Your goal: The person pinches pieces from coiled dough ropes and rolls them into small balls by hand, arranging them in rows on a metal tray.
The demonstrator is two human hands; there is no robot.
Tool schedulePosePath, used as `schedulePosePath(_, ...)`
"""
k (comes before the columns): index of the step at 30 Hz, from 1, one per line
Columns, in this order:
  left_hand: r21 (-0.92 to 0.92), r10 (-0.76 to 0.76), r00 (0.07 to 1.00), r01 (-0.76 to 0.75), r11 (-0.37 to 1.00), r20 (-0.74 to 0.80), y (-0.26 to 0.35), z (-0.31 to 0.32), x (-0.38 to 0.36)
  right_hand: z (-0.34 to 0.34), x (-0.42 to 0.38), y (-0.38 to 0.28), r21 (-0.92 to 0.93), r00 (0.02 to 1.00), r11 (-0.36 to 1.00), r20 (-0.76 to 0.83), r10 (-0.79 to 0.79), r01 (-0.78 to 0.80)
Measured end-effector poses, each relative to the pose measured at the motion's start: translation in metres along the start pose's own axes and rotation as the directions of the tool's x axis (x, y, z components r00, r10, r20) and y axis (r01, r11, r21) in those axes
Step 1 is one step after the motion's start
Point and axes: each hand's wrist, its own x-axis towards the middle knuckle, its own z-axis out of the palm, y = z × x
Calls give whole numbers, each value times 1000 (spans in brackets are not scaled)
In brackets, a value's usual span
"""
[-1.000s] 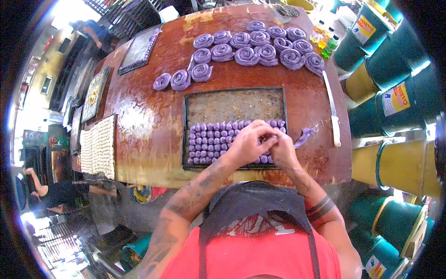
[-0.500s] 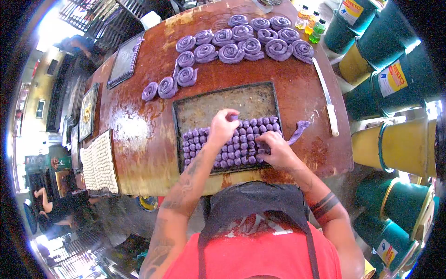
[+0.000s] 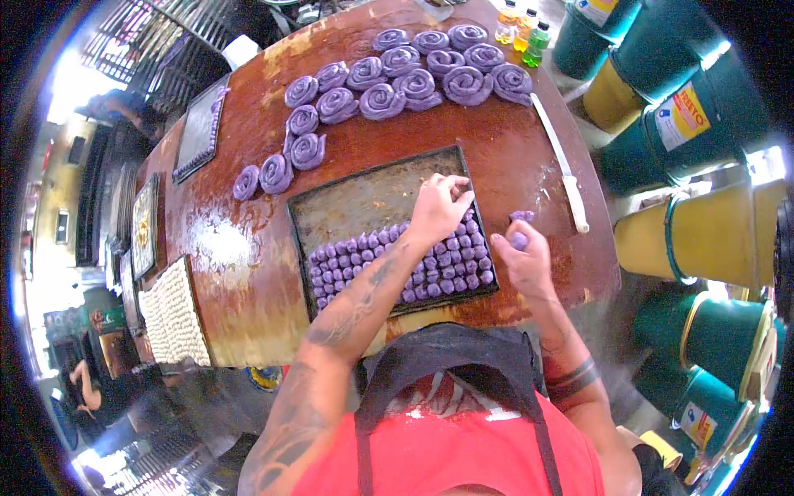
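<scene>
My right hand (image 3: 526,258) is closed round a strip of purple dough (image 3: 519,240), just off the tray's right side; dough shows at its thumb and beyond its fingers. Over the upper right part of the dark metal tray (image 3: 389,175) is my left hand (image 3: 444,207), its fingers bent and a gap between thumb and forefinger. I see nothing in that gap. Close rows of small purple dough balls (image 3: 447,271) fill the near part of the tray. My left forearm hides some of them.
Coiled purple dough rolls (image 3: 383,101) lie behind the tray. A white-handled knife (image 3: 571,186) rests to the right, with bottles (image 3: 536,45) at the far edge. At left are a tray of pale dough pieces (image 3: 175,310) and another tray (image 3: 201,132). Green tubs (image 3: 703,124) line the right side.
My right hand has left the dough balls and moved right, closing round the dough strip that lay beside the tray. My left hand has moved right and farther up the tray. The view has shifted.
</scene>
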Motion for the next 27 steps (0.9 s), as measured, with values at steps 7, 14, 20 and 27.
schedulePosePath(7,-185,362,929,-344,921,77,37,-24,-44,44,2,-2,207,980,971,134,-148,119)
schedulePosePath(14,-479,-331,892,447,756,309,12,-23,-73,50,-1,-5,-94,967,971,154,-205,221)
schedulePosePath(20,-124,-370,855,438,890,364,-12,-45,-48,13,8,-17,-56,930,998,366,42,-23)
schedulePosePath(27,67,-71,983,83,994,-171,-52,8,-10,21,8,14,-276,773,786,521,-362,554)
